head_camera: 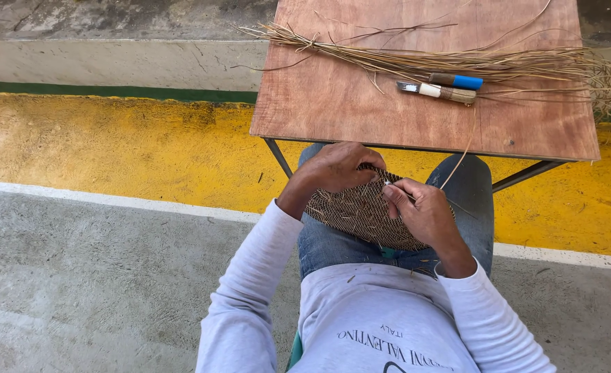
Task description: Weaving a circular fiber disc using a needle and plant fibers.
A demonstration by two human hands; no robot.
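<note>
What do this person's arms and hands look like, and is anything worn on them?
Both arms are covered to the wrists by long, pale grey sleeves of a soft top. The left hand and right hand are bare: no gloves, and no rings or watch that I can see.

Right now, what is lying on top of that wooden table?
On the wooden table lies a bundle of dry straw fibres, with two tools across it: a blue-handled one and a small knife with a wrapped handle. Anything beneath the fibres is hidden.
</note>
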